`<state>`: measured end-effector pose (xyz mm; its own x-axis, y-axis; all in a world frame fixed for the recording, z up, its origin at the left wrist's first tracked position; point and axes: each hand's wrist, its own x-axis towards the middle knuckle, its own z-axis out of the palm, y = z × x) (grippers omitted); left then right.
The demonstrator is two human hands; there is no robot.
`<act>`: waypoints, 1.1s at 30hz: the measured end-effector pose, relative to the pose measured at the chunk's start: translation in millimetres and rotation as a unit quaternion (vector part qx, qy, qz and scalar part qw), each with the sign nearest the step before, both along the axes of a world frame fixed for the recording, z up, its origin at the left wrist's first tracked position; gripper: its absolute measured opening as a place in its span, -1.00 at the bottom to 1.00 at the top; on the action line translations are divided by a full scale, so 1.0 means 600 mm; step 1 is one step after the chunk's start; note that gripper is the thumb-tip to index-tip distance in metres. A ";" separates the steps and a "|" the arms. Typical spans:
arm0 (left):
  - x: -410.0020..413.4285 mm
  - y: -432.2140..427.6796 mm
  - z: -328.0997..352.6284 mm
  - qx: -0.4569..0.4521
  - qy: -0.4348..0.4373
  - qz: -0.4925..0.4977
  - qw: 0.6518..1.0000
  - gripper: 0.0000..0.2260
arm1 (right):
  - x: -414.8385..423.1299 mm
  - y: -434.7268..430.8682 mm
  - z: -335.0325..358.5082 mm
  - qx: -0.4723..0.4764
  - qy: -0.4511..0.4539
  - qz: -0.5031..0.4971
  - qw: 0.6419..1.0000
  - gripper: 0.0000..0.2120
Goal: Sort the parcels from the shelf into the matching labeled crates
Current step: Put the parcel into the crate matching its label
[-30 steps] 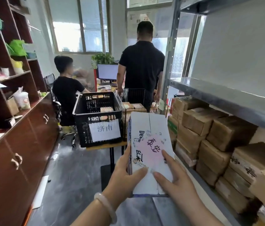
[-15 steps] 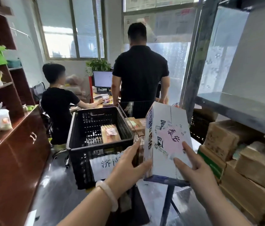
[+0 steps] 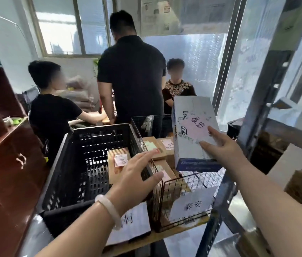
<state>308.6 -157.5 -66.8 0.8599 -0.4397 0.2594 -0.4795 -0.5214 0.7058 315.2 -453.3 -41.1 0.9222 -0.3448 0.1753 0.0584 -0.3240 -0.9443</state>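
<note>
Head view: has let go of white parcel (image 3: 192, 130) with left hand (image 3: 137, 175) within the last half second; keeps that hand open, fingers spread, holding nothing, over the edge shared by both crates. Grips parcel with right hand (image 3: 220, 151) alone, thumb and forefinger on the labelled face, tilted above wire crate (image 3: 192, 180). Likely ready to drop it there, going by paper label (image 3: 192, 204). Holds several brown parcels (image 3: 157, 147) in wire crate, one flat parcel (image 3: 118, 160) in black crate (image 3: 68, 164).

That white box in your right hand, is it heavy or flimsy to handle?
Probably light: the right hand alone holds the white box aloft over the wire basket. Likely stiff: its edges look straight. Flat-sided, so unlikely to roll.
</note>
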 end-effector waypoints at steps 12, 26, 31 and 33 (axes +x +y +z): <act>0.245 -0.102 -0.012 0.071 -0.019 0.045 0.996 -0.45 | 0.282 -0.114 -0.135 -0.136 0.324 0.067 0.934 -0.37; 0.377 -0.149 -0.054 0.037 0.064 -0.003 0.997 -0.59 | 0.371 -0.148 -0.221 -0.184 0.480 0.128 0.848 -0.28; 0.399 -0.152 -0.075 0.046 0.076 0.006 0.996 -0.52 | 0.387 -0.145 -0.254 -0.241 0.543 0.163 0.788 -0.06; 0.405 -0.152 -0.079 0.060 0.073 0.000 0.995 -0.50 | 0.388 -0.139 -0.269 -0.295 0.561 0.197 0.748 0.01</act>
<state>551.5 -248.9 -114.4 0.8848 -0.4597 0.0763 -0.3756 -0.6065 0.7008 547.8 -536.4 -202.5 0.6134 -0.1756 -0.7700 -0.4627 -0.8700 -0.1703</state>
